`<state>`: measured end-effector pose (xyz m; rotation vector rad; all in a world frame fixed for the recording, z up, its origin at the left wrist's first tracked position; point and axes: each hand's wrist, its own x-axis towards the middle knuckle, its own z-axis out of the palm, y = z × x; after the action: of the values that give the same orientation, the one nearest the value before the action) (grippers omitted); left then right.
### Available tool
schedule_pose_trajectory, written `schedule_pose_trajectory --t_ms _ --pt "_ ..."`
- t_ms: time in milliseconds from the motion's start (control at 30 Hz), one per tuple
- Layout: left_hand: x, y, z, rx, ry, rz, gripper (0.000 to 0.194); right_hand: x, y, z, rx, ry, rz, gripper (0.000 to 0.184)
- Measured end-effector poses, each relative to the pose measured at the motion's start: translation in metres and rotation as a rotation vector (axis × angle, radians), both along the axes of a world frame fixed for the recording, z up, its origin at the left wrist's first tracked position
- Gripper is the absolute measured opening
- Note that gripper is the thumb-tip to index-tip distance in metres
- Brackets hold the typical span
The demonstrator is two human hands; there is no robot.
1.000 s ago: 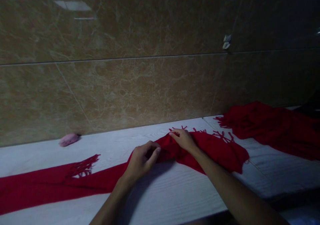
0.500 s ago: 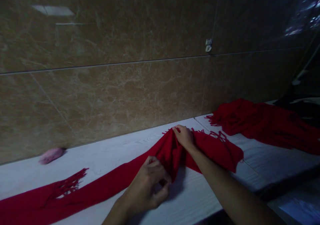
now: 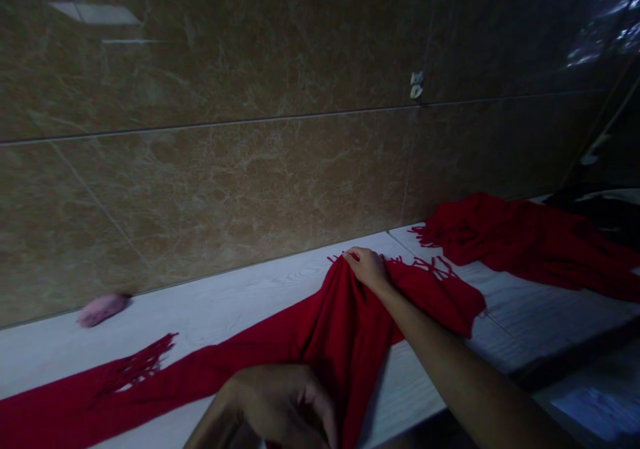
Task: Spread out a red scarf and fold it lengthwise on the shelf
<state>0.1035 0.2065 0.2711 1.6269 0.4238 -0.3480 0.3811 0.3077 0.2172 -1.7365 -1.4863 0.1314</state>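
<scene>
Left hand (image 3: 283,402) drawn nearer, 6 o'clock; long red fringed fabric strip (image 3: 315,329) pulled after it.
The strip now spans both hands, its folds drawn out. Left grip: cannot tell, fingertips hidden or cut off below. Loose fringe (image 3: 145,362), 8 o'clock: same piece or another, unclear. Right hand (image 3: 367,267), 5 o'clock, pinches the strip's far edge. Crumpled red fringed cloth (image 3: 515,239), 3 o'clock, runs off-frame.
</scene>
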Motion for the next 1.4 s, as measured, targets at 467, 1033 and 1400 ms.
schedule_pose_trajectory --t_ms 467,1033,1400 --pt "-0.027 0.061 -0.016 0.994 -0.298 1.036 0.033 -0.019 -0.012 0.016 0.394 0.328 0.164 0.041" --pt "-0.024 0.064 -0.017 0.932 -0.354 1.096 0.038 -0.025 -0.004 -0.002 0.394 0.22 0.317 0.046" --pt "-0.032 0.062 -0.02 1.157 -0.421 1.178 0.041 -0.055 -0.036 0.018 0.313 0.108 0.604 0.021"
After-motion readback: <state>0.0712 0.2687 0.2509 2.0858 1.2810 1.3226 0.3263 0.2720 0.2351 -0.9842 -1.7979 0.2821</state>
